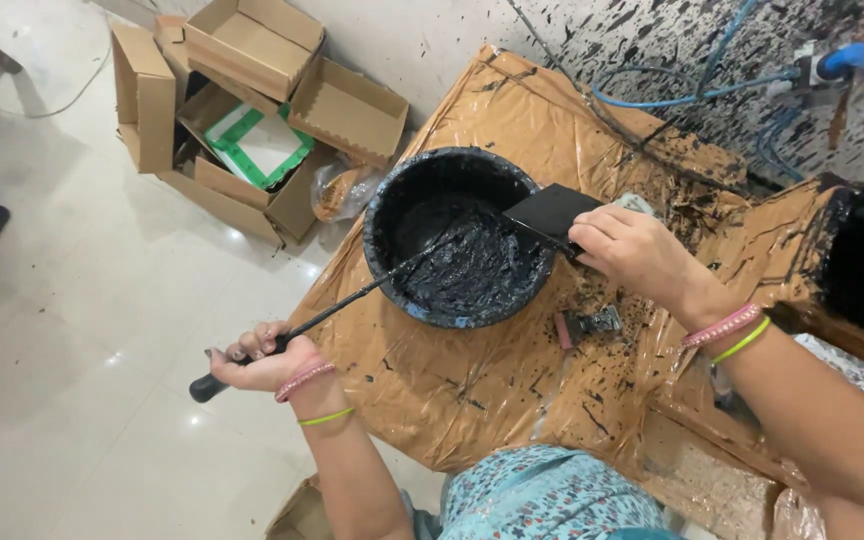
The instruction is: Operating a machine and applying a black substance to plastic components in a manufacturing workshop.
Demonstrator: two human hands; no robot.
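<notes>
The left hand (267,360) has its fingers wrapped around the black grip of a long brush (337,310) reaching into the paint-caked black bowl (457,235) mid-tabletop (472,400). The right hand (632,250) pinches a flat black panel (552,212) over the rim: probably light, stiff, slippery when wet, best held by its clean edge.

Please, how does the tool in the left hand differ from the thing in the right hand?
The long tool is a thin rod with a handle; the flat piece is broad and square-edged. The left hand grips the tool far outside the bowl; the right hand holds the piece at the rim. Both are black.
</notes>
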